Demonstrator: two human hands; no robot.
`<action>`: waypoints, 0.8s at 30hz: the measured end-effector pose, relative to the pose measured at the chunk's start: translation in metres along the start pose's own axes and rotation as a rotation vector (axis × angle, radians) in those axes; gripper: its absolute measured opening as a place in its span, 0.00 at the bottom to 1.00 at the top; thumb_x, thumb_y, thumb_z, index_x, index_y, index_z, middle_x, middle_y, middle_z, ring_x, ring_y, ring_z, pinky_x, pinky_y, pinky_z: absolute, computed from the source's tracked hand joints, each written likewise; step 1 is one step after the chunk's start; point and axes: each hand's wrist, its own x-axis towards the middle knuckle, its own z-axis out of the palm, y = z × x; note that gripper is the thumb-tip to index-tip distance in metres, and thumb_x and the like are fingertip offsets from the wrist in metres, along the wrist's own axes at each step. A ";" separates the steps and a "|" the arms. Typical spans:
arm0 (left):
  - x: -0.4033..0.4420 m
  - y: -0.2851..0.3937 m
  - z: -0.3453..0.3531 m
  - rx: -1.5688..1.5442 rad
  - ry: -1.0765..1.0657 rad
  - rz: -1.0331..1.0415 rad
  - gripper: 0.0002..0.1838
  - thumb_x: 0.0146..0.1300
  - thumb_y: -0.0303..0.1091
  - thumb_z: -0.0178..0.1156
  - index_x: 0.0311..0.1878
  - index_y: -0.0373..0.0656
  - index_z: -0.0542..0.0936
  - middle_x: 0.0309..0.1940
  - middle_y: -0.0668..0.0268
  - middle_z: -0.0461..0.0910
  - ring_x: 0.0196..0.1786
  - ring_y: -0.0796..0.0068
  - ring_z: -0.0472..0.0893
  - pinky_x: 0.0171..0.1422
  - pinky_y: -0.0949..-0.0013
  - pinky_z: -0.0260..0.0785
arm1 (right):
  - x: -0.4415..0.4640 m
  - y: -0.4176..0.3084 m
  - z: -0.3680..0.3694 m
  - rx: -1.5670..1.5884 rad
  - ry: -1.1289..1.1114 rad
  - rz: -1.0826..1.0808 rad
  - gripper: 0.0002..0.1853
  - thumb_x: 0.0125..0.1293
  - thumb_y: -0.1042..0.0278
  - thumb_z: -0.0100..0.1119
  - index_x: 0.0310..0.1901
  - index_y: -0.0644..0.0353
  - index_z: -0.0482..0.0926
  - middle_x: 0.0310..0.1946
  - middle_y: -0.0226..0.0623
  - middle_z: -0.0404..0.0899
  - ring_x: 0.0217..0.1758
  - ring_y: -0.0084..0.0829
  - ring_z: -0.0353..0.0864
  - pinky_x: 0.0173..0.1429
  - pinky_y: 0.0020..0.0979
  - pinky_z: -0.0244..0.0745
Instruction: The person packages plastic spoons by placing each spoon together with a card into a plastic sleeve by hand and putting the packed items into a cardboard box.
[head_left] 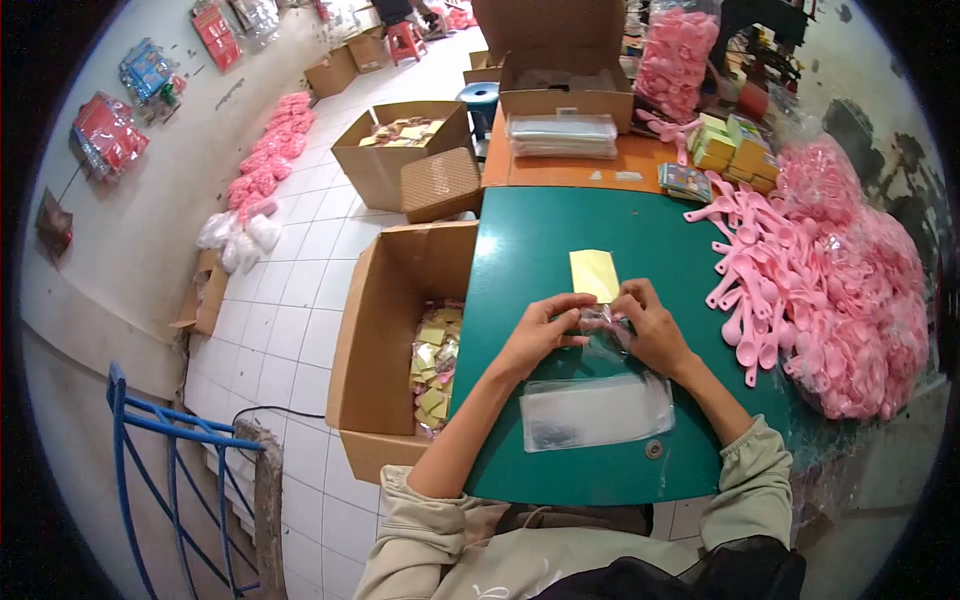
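- While a small, crinkled clear plastic bag [603, 326] sits over the flat green tabletop [525, 245], a pale yellow rectangular card [594, 273] shows just beyond it
- Right hand [650, 325]: curled fingers clamped on the bag
- Left hand [543, 328]: at its other side, whether gripping I cannot tell
- Nearer the body, flat clear plastic sleeves [600, 412]
- Over right, heaped pink plastic spoons [755, 275]
- Left of the table, an open brown cardboard box [375, 350] holding yellow-carded packets [432, 365]

I'm getting a bright, evenly lit view; the white floor [315, 255] nearly washes out at its far end; pale glare sits on the green table [545, 225] along its upper left edge; wide-lens distortion bows the left wall [95, 245]; the corners fall to black.
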 end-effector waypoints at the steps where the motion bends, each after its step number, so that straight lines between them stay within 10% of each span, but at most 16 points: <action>1: -0.002 0.002 0.000 0.098 0.017 0.035 0.17 0.66 0.25 0.47 0.57 0.39 0.69 0.51 0.63 0.72 0.49 0.74 0.78 0.45 0.76 0.76 | -0.002 0.001 0.004 0.060 0.040 0.008 0.16 0.48 0.81 0.64 0.38 0.61 0.70 0.41 0.40 0.66 0.38 0.35 0.76 0.39 0.31 0.75; 10: -0.001 -0.006 0.008 0.867 0.069 0.380 0.10 0.57 0.19 0.57 0.43 0.37 0.73 0.40 0.62 0.70 0.38 0.75 0.80 0.32 0.76 0.79 | -0.007 0.004 -0.006 0.328 0.114 0.180 0.11 0.49 0.81 0.64 0.33 0.63 0.73 0.40 0.37 0.66 0.38 0.27 0.74 0.39 0.26 0.75; 24: 0.007 -0.003 0.006 0.592 0.178 0.177 0.08 0.59 0.29 0.61 0.36 0.34 0.75 0.33 0.66 0.75 0.39 0.78 0.79 0.33 0.76 0.79 | -0.006 0.014 0.001 0.828 0.111 0.580 0.05 0.62 0.73 0.58 0.34 0.66 0.75 0.33 0.33 0.74 0.34 0.19 0.77 0.38 0.20 0.75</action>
